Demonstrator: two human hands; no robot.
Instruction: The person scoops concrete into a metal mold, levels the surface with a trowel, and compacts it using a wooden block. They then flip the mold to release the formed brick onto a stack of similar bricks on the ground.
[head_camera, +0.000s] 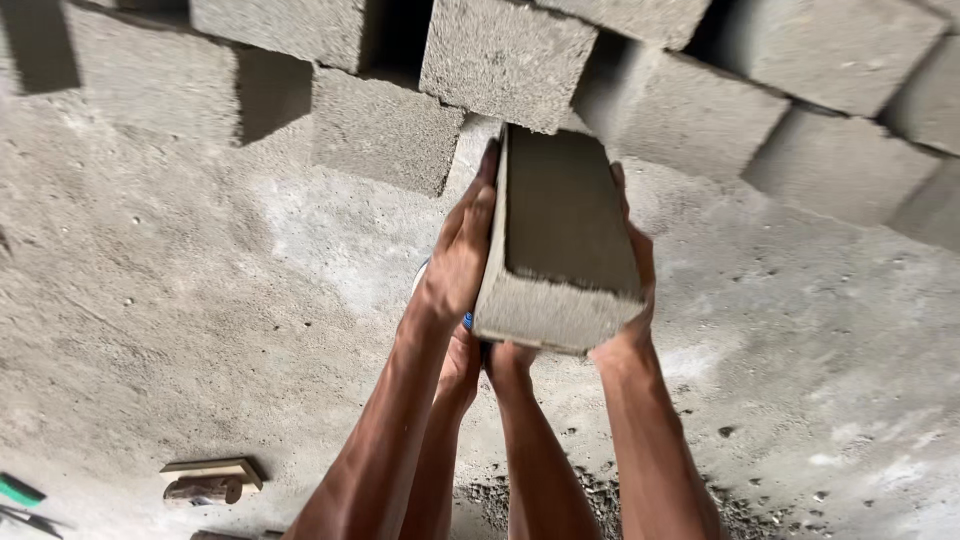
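A grey concrete block hangs above the concrete floor, clamped between two hands. The left hand lies flat along the block's left face with fingers stretched out towards the far end; the right hand presses the opposite face, mostly hidden behind the block, only the fingertips and heel of the palm showing. Neither hand curls around anything — both are spread wide and hold the block by squeezing it from the sides.

The block's long axis runs away from the person, its near end face turned towards the camera and its far end pointing at the stacked blocks ahead. That far end sits just below and close to the nearest block of the stack, though whether it touches is unclear. Both hands are equally near, one on each long side, wrists at the near end.

Below the forearms the person's legs show, standing over a patch of loose gravel. At the lower left, well apart from the block, a wooden float rests on the floor, and a green-handled tool lies at the edge of view. No containers are in sight.
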